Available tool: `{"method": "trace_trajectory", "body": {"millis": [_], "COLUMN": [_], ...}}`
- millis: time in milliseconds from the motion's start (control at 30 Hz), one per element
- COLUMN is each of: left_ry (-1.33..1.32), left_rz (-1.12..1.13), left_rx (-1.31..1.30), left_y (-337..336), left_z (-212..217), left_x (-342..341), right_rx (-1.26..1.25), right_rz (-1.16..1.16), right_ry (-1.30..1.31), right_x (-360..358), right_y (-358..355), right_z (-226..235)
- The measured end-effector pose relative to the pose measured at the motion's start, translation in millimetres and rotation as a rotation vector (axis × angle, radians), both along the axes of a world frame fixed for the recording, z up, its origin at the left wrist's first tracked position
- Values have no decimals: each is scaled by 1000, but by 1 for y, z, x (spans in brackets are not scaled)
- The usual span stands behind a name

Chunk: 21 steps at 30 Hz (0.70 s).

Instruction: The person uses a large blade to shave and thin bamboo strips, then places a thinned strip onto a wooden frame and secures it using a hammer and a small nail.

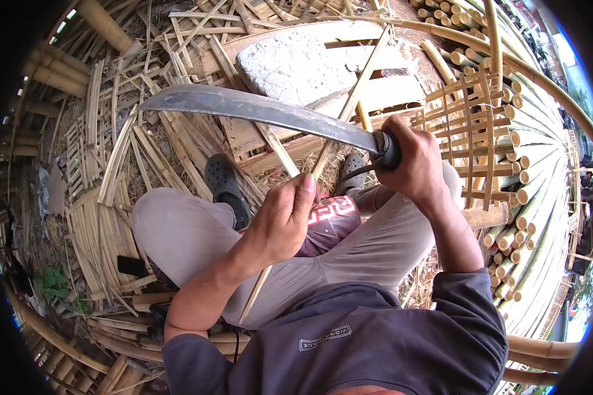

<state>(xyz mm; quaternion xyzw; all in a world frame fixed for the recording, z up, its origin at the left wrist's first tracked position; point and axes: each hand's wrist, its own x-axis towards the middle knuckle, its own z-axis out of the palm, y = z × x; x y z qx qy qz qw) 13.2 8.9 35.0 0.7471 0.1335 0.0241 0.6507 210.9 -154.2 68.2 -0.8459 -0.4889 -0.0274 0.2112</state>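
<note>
My right hand (412, 158) is wrapped round the dark handle of a machete (244, 104). Its long curved blade points left, across the space beyond my knees. Closer to my lap, my left hand (277, 220) is closed round bamboo strips (367, 71), thumb on top. Past the thumb, two pale lengths spread apart in a V, the longer one crossing the blade. A single tail (254, 297) comes out below the hand over my thigh. Whether the lengths are joined inside the grip is hidden. A dark printed cloth (329, 227) lies between my legs.
A whitish stone block (296, 66) rests on wooden boards ahead. Stacked bamboo poles (530, 171) and a woven bamboo lattice (468, 125) stand at the right. Split bamboo (99, 230) covers the ground at left, with a black phone-like slab (132, 266) on it.
</note>
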Motion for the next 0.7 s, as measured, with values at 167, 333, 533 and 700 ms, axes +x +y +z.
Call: {"method": "trace_trajectory", "body": {"millis": [167,333,533,700], "left_ry": [-21,-18,-42,-8], "left_rz": [-29,-22,-39,-46], "left_rx": [2,38,30,50], "left_y": [2,4,2,-1], "left_z": [1,8,8,10], "left_x": [-4,-1,3,-5], "right_rx": [9,-11,38,80], "right_rz": [48,34,27,-166], "right_ry": [-143,-155,-200,-323], "right_x": [14,19,26,58], "right_y": [0,2,-5,-13], "right_z": [5,10,11,4]}}
